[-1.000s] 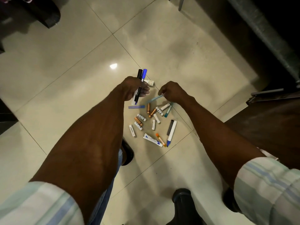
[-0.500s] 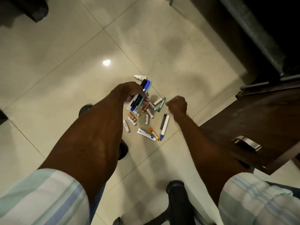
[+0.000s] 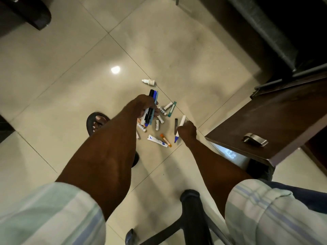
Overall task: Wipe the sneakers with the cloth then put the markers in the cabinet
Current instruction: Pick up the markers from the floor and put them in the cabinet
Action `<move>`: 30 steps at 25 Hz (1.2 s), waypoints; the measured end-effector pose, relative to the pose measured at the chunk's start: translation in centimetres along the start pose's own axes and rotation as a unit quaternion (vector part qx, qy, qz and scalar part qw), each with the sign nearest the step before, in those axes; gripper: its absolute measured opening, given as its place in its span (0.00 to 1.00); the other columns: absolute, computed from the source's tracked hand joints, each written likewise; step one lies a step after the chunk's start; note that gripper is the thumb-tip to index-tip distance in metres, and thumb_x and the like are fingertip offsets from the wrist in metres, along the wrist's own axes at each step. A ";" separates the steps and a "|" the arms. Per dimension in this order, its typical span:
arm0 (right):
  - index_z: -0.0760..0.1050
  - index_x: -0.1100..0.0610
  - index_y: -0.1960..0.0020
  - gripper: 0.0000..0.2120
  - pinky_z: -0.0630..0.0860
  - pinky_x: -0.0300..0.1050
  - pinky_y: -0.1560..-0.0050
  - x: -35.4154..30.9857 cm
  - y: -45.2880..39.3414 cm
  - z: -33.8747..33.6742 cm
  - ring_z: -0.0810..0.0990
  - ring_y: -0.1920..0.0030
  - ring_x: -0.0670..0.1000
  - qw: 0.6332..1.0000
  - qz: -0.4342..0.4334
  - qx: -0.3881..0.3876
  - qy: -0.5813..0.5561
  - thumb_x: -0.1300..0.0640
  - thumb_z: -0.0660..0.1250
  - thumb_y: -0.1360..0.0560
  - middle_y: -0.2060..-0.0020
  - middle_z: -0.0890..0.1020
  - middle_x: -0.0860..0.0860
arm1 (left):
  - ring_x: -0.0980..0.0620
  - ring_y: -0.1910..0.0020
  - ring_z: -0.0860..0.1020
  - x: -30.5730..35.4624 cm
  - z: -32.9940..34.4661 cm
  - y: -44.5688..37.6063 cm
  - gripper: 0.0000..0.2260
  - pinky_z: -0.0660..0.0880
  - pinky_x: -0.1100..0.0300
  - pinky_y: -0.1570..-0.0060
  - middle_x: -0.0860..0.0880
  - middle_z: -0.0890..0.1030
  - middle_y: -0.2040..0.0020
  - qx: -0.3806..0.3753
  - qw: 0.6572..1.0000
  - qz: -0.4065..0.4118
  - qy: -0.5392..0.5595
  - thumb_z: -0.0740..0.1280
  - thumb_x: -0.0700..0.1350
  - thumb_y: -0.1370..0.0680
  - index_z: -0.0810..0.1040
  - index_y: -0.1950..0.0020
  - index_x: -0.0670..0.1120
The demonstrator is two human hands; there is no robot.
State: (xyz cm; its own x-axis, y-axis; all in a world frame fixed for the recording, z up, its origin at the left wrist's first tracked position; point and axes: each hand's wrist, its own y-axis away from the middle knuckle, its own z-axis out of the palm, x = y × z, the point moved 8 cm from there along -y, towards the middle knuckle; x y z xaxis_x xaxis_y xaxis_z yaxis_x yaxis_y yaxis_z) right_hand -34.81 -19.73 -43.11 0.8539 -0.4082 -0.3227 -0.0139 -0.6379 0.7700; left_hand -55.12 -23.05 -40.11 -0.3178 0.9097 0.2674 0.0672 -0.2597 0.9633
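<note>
**Markers on floor: left hand holds a bundle, right hand grips one**

The markers lie scattered on the tiled floor (image 3: 177, 50), in a loose heap just in front of the dark wooden cabinet (image 3: 276, 119). A white marker with a blue cap (image 3: 182, 121) is at the edge of the heap nearest the cabinet. The right hand (image 3: 188, 130) is lowered onto it, arm extended downward, knuckles up, fingers curled around the barrel; the white end projects beyond the hand away from the person and the blue cap shows below it.

The left hand (image 3: 143, 106) is held above the heap, farther from the cabinet, forearm reaching forward. Its fingers are closed around a bundle of markers (image 3: 150, 112), black, blue and light blue, standing roughly parallel.

Loose items in the heap between the hands include a teal marker (image 3: 172, 109), a white tube with blue print (image 3: 157, 138) and an orange marker (image 3: 166, 140). A small white dropper bottle (image 3: 149, 82) lies apart, beyond the heap from the cabinet.

A sandalled foot (image 3: 96, 122) stands on the floor on the far side of the left arm from the cabinet. The cabinet front carries a metal handle (image 3: 255, 139).
</note>
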 end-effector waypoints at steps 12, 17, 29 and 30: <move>0.72 0.65 0.64 0.10 0.76 0.39 0.72 -5.4 24.1 -17.4 0.79 0.77 0.50 0.925 -0.153 -0.151 -0.314 0.68 0.58 0.25 0.74 0.80 0.55 | 0.45 0.61 0.79 0.8 7.9 25.0 0.07 0.75 0.53 0.60 0.41 0.78 0.59 0.088 0.967 0.210 0.112 0.58 0.32 0.22 0.72 0.53 0.42; 0.76 0.62 0.60 0.05 0.67 0.38 0.77 2.3 31.6 -27.3 0.69 0.79 0.48 0.926 -0.166 -0.037 -0.336 0.61 0.70 0.27 0.74 0.74 0.54 | 0.46 0.58 0.77 -1.4 18.1 37.0 0.09 0.75 0.53 0.53 0.43 0.76 0.56 -0.039 0.964 0.259 0.044 0.54 0.31 0.20 0.69 0.52 0.43; 0.75 0.64 0.55 0.10 0.77 0.43 0.68 19.1 32.4 -40.1 0.77 0.70 0.51 0.871 -0.080 0.053 -0.483 0.56 0.65 0.22 0.69 0.77 0.55 | 0.40 0.35 0.74 -0.8 41.4 44.7 0.09 0.74 0.49 0.45 0.36 0.76 0.37 -0.098 0.956 0.238 -0.140 0.56 0.32 0.19 0.73 0.43 0.35; 0.75 0.66 0.52 0.10 0.79 0.45 0.66 19.6 31.5 -40.5 0.78 0.70 0.52 0.867 -0.073 0.059 -0.490 0.58 0.65 0.22 0.67 0.77 0.56 | 0.41 0.35 0.75 -0.3 42.2 44.2 0.11 0.74 0.49 0.45 0.36 0.75 0.36 -0.094 0.957 0.233 -0.145 0.56 0.32 0.19 0.72 0.38 0.34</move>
State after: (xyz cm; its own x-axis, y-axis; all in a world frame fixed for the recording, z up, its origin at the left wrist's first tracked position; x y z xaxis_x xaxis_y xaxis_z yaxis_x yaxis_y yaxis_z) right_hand 2.59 -21.35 -2.86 0.0011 -0.6395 -0.7688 -0.0460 -0.7680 0.6388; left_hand -12.12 -21.09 3.25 -0.0167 0.7260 0.6875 -0.0433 -0.6875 0.7249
